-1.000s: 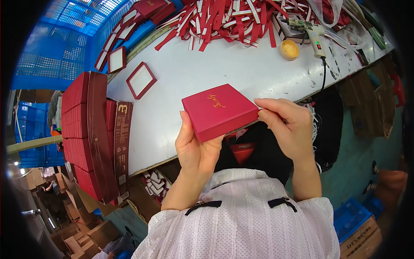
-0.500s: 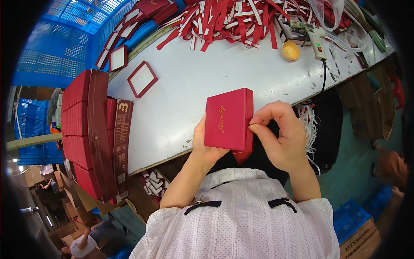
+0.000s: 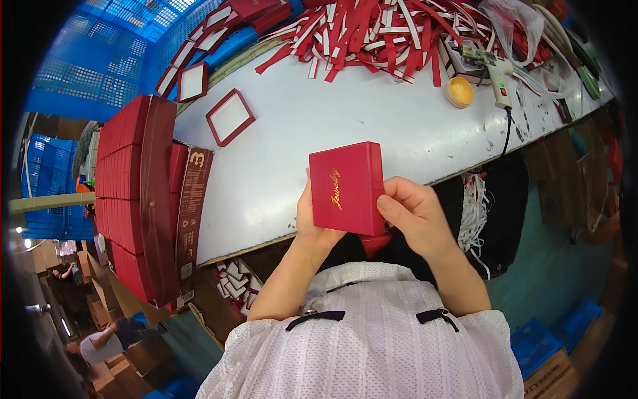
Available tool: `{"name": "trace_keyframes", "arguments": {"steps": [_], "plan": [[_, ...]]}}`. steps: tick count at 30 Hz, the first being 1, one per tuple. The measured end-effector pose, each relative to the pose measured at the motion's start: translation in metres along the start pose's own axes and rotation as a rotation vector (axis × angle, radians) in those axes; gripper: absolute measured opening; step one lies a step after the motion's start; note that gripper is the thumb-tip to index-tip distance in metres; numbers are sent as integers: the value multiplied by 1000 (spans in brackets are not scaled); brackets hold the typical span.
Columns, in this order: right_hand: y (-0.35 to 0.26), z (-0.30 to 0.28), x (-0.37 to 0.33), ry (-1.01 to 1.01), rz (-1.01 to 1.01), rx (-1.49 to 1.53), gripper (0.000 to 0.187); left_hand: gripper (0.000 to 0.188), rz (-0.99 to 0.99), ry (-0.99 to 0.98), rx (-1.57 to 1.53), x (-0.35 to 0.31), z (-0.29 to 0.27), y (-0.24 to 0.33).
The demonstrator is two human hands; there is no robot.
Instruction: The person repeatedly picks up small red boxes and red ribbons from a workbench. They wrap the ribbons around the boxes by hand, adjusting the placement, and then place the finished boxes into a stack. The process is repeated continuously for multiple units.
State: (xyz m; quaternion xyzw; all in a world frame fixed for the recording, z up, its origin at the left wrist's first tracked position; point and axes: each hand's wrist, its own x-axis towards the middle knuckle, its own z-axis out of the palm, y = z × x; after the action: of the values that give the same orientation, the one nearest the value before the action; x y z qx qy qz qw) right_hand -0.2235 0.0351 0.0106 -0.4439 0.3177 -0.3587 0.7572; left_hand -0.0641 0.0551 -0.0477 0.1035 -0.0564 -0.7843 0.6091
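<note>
Red box (image 3: 342,189) is being held up between both hands, over the table's (image 3: 292,116) near edge, its gold-lettered face pointing at the wearer and its right side also showing. Left hand (image 3: 314,223) is gripping it from left and below, fingers mostly hiding behind it. Right hand (image 3: 419,216) is curling at the box's right side, thumb lying against that side, other fingers folding in behind; cannot tell whether it is truly gripping or only pressing

Changing: a second ago the box was lying flatter, corner toward the right fingertips; now it is standing steeper. Half a second ago the right hand was arching and pinching at the side edge; now it is sitting closer, thumb laid on. Meaning, as a judgement: both hands are now bracing the box and the handling is centring on its right side

Around the box: open tray (image 3: 230,118) is lying beyond it to the left, stacked boxes (image 3: 121,179) are filling a carton (image 3: 194,226) well to its left. Strips (image 3: 362,40), red and white, are heaping up beyond it; yellow bowl (image 3: 459,92) and glue gun (image 3: 500,78) are resting beyond it to the right. White scraps (image 3: 473,216) are hanging to its right
</note>
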Motion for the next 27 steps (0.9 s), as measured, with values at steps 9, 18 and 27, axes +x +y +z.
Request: {"name": "trace_keyframes", "arguments": {"steps": [9,18,27], "plan": [[25,6,35,-189,124,-430,21,59,274,83,1333,-6,5,25],[28,-63,159,353,-706,-1382,36,14,159,-43,1565,-39,5,56],[29,-82,176,364,-590,-1571,19,21,1487,489,1001,-211,100,184]]}}
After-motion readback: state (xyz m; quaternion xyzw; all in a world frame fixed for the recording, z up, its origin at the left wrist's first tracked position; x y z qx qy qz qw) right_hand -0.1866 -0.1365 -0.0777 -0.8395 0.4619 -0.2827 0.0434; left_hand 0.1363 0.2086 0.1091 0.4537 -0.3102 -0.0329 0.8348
